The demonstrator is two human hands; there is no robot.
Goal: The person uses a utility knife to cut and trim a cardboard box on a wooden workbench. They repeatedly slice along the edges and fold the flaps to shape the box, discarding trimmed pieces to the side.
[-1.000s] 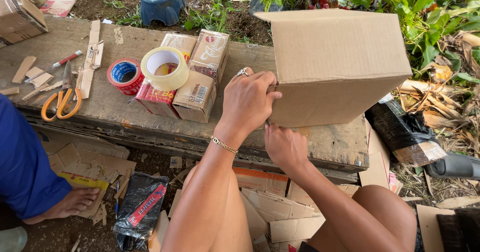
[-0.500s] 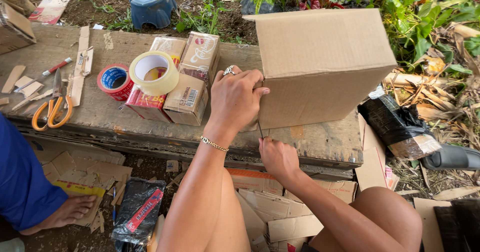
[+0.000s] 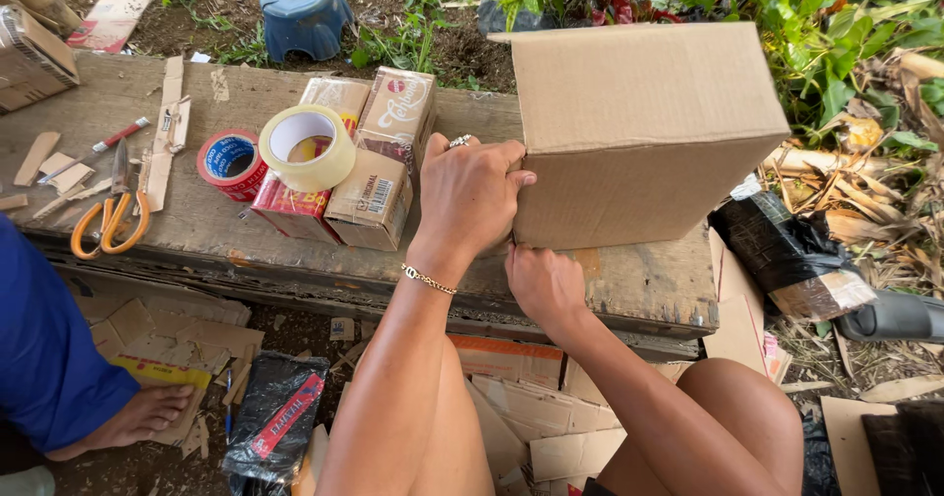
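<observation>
a worn wooden bench (image 3: pixel 197 226) bears a plain cardboard box (image 3: pixel 639 132) standing at its right end, the left hand (image 3: pixel 470 196) curled closed over the box's left edge, the right hand (image 3: pixel 544 282) pressing its lower corner, grip unclear.

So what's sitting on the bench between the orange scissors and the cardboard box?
In the head view, between the orange scissors and the cardboard box lie a red tape roll, a clear tape roll and taped packs.
</observation>
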